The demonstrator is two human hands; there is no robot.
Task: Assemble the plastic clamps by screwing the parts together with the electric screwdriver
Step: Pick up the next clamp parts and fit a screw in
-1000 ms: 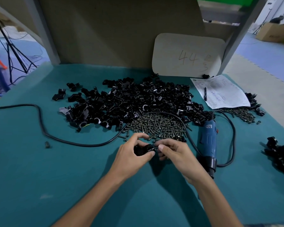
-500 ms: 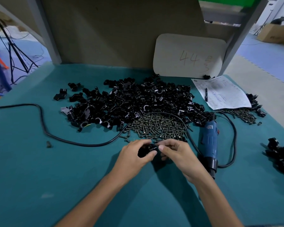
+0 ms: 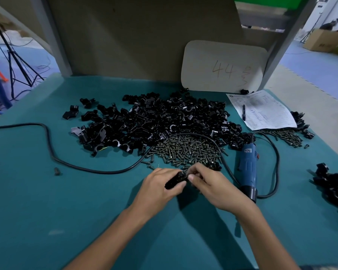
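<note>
The left hand [image 3: 160, 189] grips a black plastic clamp piece [image 3: 175, 180] with curled fingers and the thumb, just above the teal table mat [image 3: 47, 211]. The right hand [image 3: 213, 184] meets it from the other side, and its thumb and fingertips pinch the upper end of the same piece. If a screw is between them, it is too small to tell.

Just behind the hands lies a heap of dark metal screws [image 3: 187, 151]. Behind that is a big pile of loose black plastic clamp parts [image 3: 154, 119]. The blue electric screwdriver [image 3: 248, 168] lies on the mat near the right hand, not touched, and its black cable [image 3: 51, 149] runs across the screws to the left edge.

At the far right there is a printed paper sheet [image 3: 261, 112] with a black pen [image 3: 244, 112] on it. A second small group of black clamps [image 3: 336, 186] lies at the right edge.
</note>
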